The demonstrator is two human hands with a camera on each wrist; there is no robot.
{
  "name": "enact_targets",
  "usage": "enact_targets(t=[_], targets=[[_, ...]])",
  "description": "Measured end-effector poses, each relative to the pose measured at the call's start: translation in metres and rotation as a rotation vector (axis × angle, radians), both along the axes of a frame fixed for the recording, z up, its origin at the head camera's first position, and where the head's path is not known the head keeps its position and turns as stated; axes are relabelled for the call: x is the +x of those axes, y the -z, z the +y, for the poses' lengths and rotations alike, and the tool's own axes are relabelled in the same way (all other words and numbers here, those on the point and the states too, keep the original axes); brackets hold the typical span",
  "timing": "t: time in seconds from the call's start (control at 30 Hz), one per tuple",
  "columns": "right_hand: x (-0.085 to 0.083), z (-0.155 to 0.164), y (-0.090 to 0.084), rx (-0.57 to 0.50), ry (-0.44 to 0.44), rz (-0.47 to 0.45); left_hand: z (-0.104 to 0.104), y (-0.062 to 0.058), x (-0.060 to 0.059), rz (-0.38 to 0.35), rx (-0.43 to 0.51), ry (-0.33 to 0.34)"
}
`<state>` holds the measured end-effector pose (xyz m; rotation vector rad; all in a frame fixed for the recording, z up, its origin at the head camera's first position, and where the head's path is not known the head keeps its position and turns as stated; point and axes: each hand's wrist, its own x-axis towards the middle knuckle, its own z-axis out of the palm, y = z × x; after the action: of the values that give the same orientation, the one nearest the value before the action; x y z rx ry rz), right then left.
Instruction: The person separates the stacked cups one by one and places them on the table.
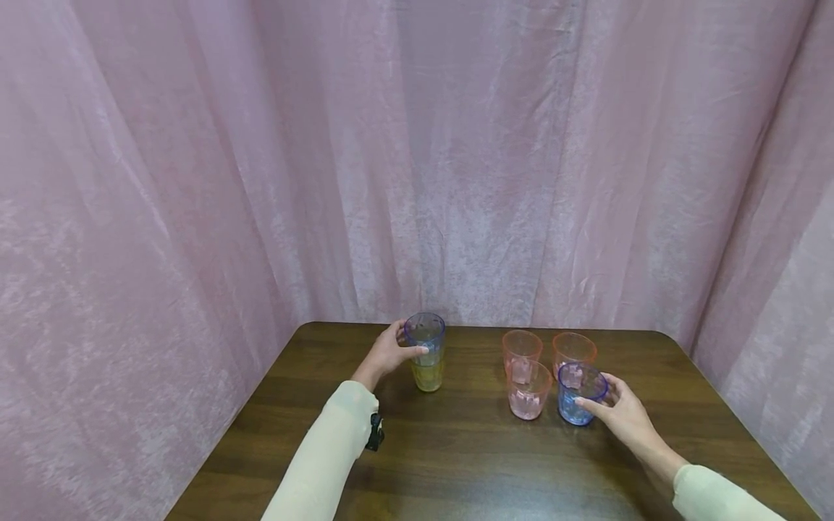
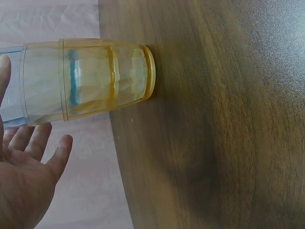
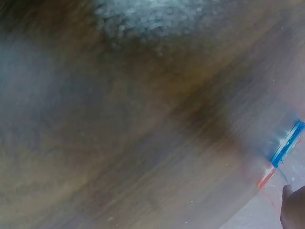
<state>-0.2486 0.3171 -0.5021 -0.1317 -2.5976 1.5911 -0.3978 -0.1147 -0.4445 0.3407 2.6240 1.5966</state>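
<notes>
My left hand point(image 1: 389, 354) grips a clear blue cup point(image 1: 425, 334) near its rim, thumb in front and fingers behind. That cup sits nested in a yellow cup point(image 1: 428, 376), which stands upright on the table; the left wrist view shows the stack's yellow base point(image 2: 136, 71) and the left hand point(image 2: 28, 176). Over on the right, my right hand point(image 1: 628, 417) holds another blue cup point(image 1: 575, 411) between thumb and fingers. In the right wrist view only the blue cup's base point(image 3: 287, 143) and a bit of the right hand point(image 3: 294, 210) show at the edge.
Three pink cups with orange rims stand close by the right blue cup: a front one point(image 1: 528, 403), a back left one point(image 1: 521, 346) and a back right one point(image 1: 576, 346). Everything stands on a dark wooden table point(image 1: 469, 463). Pink curtains point(image 1: 482, 181) hang behind it.
</notes>
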Motion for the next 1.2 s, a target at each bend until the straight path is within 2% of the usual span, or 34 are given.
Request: enact_targets(t=[0.5,0.67,0.9,1.2], targets=[[0.004,0.001,-0.003,0.012,-0.034,-0.015,0.000,0.002,0.000,0.000,0.000,0.006],[0.004,0.004,-0.007,0.041,-0.034,0.012,0.000,0.002,-0.001,0.006,0.007,0.012],[-0.001,0.007,-0.023,0.061,-0.053,0.081,-0.001,0.002,-0.002,0.011,0.011,0.014],[-0.015,-0.002,-0.049,0.080,-0.055,0.172,-0.001,0.003,-0.003,0.009,0.015,0.025]])
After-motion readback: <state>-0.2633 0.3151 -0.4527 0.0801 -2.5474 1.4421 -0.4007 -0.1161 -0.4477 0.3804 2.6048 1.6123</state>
